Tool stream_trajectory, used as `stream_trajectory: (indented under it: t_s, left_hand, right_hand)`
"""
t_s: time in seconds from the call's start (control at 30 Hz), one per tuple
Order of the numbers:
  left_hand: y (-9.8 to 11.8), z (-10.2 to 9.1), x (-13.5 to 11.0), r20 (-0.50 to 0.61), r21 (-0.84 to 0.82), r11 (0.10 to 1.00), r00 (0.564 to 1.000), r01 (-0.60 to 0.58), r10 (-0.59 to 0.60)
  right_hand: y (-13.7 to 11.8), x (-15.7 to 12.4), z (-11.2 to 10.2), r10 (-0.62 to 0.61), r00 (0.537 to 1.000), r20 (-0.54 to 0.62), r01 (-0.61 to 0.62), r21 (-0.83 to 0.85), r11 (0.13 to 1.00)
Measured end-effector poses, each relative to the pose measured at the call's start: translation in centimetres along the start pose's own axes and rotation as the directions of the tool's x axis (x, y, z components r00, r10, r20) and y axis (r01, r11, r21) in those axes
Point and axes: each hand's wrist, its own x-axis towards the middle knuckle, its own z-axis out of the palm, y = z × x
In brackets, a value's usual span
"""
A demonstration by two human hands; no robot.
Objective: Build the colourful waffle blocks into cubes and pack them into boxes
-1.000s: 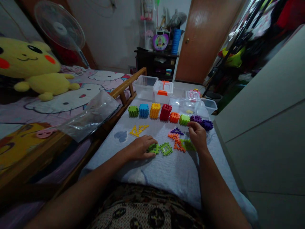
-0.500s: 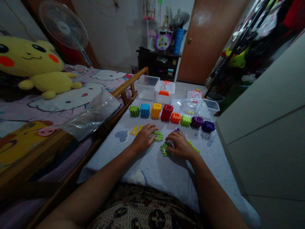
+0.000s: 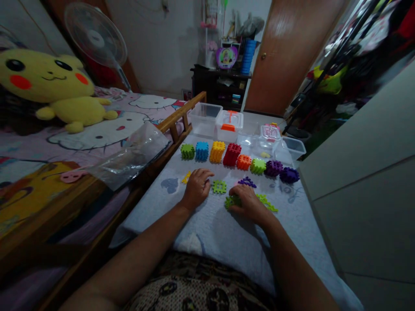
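My left hand [image 3: 198, 185] lies on the pale blue cloth [image 3: 223, 229] with curled fingers, over yellow flat pieces [image 3: 186, 177]; what it holds is hidden. A loose green square piece [image 3: 219, 186] lies just right of it. My right hand [image 3: 245, 199] rests palm down on other flat pieces, its fingers on a green piece [image 3: 231, 201]. A purple piece [image 3: 246, 181] lies beyond it and green pieces [image 3: 267, 202] to its right. Behind both hands stands a row of built cubes: green [image 3: 187, 151], blue [image 3: 202, 151], yellow [image 3: 217, 151], red [image 3: 231, 154], orange [image 3: 243, 162], light green [image 3: 257, 166], two purple [image 3: 280, 170].
Clear plastic boxes [image 3: 205, 117] and a lidded box with an orange handle [image 3: 229, 121] stand behind the cubes. A wooden bed rail [image 3: 177, 119], a plastic bag [image 3: 129, 155], a yellow plush toy [image 3: 52, 86] and a fan [image 3: 95, 36] are on the left. A grey cabinet [image 3: 359, 172] is on the right.
My right hand came back from the purple cubes onto the flat pieces in front. My left hand slid forward and left onto the yellow pieces, leaving a green square bare.
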Motion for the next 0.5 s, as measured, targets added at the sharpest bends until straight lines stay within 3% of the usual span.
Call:
stream_trajectory:
  t_s: [0.17, 0.3, 0.37, 0.5]
  left_hand:
    - [-1.7, -1.3, 0.3, -0.12, 0.064, 0.991, 0.987, 0.117, -0.109]
    - [-2.9, -1.9, 0.6, -0.193, 0.119, 0.97, 0.963, 0.214, -0.189]
    - [-3.2, -2.1, 0.7, -0.207, 0.122, 0.966, 0.958, 0.228, -0.2]
    - [-3.6, -2.1, 0.9, -0.197, 0.115, 0.96, 0.953, 0.257, -0.231]
  right_hand:
    - [0.5, 0.5, 0.1, 0.014, 0.993, -0.114, 0.006, 0.172, 0.985]
    - [0.1, 0.9, 0.4, -0.029, 0.972, -0.231, 0.054, 0.101, 0.993]
    - [-0.2, 1.0, 0.5, -0.052, 0.979, -0.197, 0.057, 0.022, 0.998]
    - [-0.6, 0.5, 0.0, -0.081, 0.996, -0.02, 0.079, -0.095, 0.992]
